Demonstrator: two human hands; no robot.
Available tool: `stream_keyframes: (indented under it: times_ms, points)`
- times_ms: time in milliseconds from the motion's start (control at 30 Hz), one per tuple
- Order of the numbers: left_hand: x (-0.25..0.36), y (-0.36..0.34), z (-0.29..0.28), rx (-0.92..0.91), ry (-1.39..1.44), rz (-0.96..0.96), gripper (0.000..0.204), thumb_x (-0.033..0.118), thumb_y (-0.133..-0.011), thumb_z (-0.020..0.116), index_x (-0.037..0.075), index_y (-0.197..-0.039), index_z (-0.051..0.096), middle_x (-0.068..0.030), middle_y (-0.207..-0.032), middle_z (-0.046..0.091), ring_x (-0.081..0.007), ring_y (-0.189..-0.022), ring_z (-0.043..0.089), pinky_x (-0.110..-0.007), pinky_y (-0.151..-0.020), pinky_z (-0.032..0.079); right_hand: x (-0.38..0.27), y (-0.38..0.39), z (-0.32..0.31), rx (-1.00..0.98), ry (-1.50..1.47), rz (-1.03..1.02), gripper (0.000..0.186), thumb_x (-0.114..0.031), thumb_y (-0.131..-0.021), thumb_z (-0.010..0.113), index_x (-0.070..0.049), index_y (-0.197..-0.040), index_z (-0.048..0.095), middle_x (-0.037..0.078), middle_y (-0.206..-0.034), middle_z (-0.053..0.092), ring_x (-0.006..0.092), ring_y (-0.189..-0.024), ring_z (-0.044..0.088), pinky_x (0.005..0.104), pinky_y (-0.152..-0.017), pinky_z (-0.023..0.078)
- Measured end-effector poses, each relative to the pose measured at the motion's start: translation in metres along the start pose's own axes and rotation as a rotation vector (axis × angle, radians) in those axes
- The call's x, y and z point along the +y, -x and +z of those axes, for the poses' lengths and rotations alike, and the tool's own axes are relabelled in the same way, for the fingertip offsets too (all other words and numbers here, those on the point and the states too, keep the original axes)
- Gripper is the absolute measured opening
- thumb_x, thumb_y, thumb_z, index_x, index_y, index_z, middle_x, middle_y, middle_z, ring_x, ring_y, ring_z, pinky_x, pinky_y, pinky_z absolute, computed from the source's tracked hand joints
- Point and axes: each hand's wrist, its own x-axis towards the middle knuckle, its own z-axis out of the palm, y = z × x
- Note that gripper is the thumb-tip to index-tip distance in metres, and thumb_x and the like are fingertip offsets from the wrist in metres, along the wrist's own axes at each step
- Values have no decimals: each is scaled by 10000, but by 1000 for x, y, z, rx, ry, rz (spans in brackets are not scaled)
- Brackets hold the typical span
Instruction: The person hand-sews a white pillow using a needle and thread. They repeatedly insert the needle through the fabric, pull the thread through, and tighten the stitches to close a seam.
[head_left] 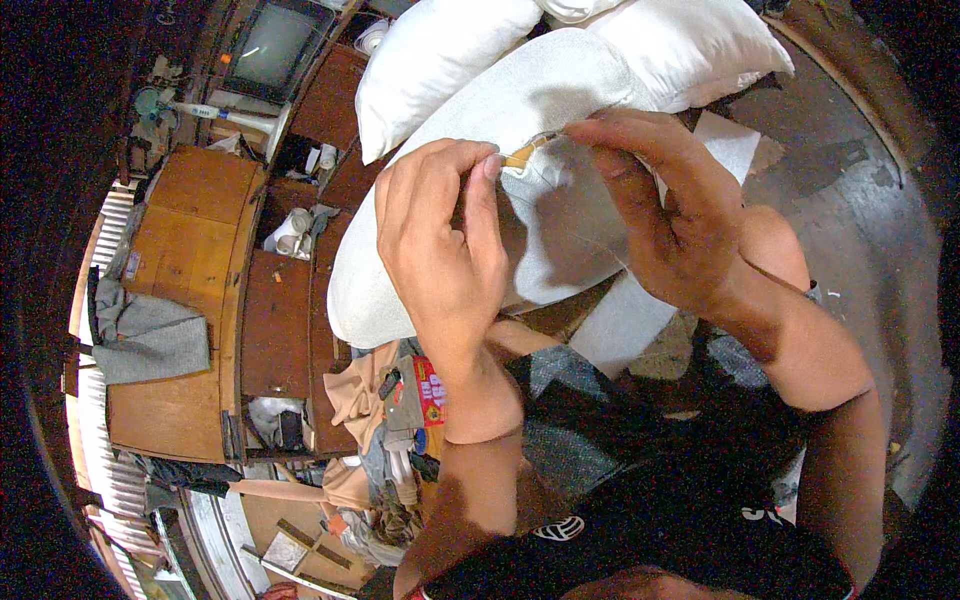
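Observation:
A long pale grey-white cushion (440, 190) lies in front of me across my lap, with a gap in its cover between my hands. My left hand (435, 230) is closed in a pinch, thumb against forefinger, on a small yellow piece (517, 158) at that gap. To the right, my right hand (670, 200) has its thumb and fingers drawn together beside a thin curved edge near the gap. What its fingertips hold is too small to make out. A fine thread-like line (605, 248) runs over the cushion below the right hand.
White stuffed pillows (440, 60) are piled beyond the cushion. At left stands a wooden cabinet (180, 260) with a grey cloth (150, 335) on it. Crumpled clothes (375, 490) lie at lower left. White sheets (625, 320) lie on the dark floor (850, 250) at right.

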Motion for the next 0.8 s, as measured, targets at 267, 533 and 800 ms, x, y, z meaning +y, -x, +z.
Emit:
stream_keyframes:
  times_ms: [267,533,800]
  points:
    - [11,12,-10,31,211,-137,67,24,-901,705,-1,-962,699,-127,-924,715,-259,-878,682,-396,-918,513,0,-2,-1,6,-43,28,231,8,-902,705,-63,-1121,690,134,-1059,744,322,-936,732,384,-819,585]
    - [9,60,-24,148,914,-304,103,58,-965,666,8,-1056,658,-159,-968,711,-268,-904,693,-531,-1015,506,-1,-3,-10,-61,-84,93,211,60,-1002,597,17,-1196,666,136,-1125,732,219,-997,715,320,-900,558]
    - [0,22,16,123,-118,136,248,36,-816,803,75,-1060,781,-97,-1099,724,-340,-1190,619,-504,-1139,380,2,-1,-7,-25,-67,101,165,13,-987,629,-10,-1137,694,140,-1067,742,266,-940,734,343,-831,576]
